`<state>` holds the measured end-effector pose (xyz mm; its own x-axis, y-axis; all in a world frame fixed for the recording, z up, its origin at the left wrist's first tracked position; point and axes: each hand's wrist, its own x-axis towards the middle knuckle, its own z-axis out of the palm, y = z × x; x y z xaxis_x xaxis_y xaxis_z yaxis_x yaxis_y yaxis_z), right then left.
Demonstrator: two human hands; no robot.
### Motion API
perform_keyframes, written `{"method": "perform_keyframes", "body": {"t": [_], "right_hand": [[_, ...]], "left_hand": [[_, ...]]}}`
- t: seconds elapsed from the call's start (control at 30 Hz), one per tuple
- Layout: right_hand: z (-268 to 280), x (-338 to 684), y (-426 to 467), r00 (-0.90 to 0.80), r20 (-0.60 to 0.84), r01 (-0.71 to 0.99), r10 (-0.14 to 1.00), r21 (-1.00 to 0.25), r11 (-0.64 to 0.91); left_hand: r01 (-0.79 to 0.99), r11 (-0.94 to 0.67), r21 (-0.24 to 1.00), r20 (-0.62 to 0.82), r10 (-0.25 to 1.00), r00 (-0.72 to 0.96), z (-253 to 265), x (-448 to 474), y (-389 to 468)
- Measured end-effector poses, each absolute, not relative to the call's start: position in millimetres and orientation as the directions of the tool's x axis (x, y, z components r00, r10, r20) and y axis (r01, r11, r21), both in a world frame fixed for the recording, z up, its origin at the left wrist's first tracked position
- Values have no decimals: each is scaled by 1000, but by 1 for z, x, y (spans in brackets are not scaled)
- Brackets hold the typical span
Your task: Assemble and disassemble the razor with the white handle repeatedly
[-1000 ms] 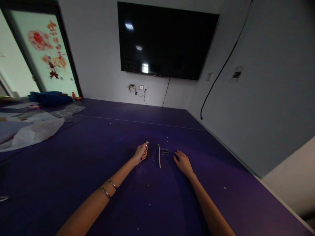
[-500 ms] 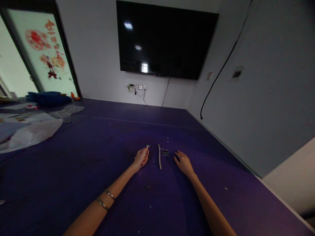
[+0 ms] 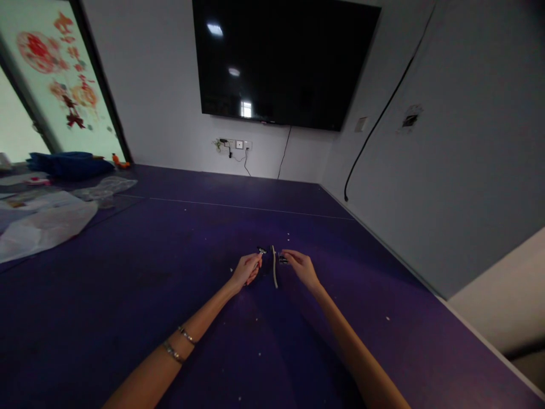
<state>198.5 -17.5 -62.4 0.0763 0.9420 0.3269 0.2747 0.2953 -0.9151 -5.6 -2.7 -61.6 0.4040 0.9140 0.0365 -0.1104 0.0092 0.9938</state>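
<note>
I worked over a broad purple surface [image 3: 204, 318] that ran up to a grey wall [image 3: 157, 102], and I took one pale rod [image 3: 275, 270] lying on it as my landmark. Well beyond the rod, one large dark television [image 3: 285, 62] hung on that wall, with one socket strip [image 3: 239, 145] below it. To the rod's far right a side wall [image 3: 468, 153] carried one thick black cable [image 3: 392, 96]. To its far left stood one pale door panel [image 3: 96, 128] bearing red decorations [image 3: 38, 51]; in front of that I counted one blue bundle [image 3: 70, 165] and one small orange object [image 3: 121, 164], with crumpled white plastic [image 3: 55, 227] nearer me. Two white specks [image 3: 288, 236] lay just beyond the rod.

I had two hands near it. Just left of the rod, my left hand [image 3: 247, 268] was closed round the handle of one razor-like tool [image 3: 261, 250], its dark head up near the rod's far end. Two bracelets [image 3: 179, 343] circled that forearm. Just right of the rod lay one small dark item [image 3: 283, 259]; my right hand's [image 3: 301, 267] thumb and fingertips met at it, though I couldn't tell whether they gripped it.
</note>
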Motion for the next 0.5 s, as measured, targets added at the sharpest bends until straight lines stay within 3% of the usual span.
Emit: {"method": "perform_keyframes", "body": {"t": [0.17,0.5], "right_hand": [[-47,162,-15,14,67,-115,998,-991,69],[-41,144,-14,12,8,-195,1000,-981,10]], "left_hand": [[-52,-25,998,43,919,392,-61,-5,-6],[-55,-61,997,79,901,426,-63,-6,-7]]}}
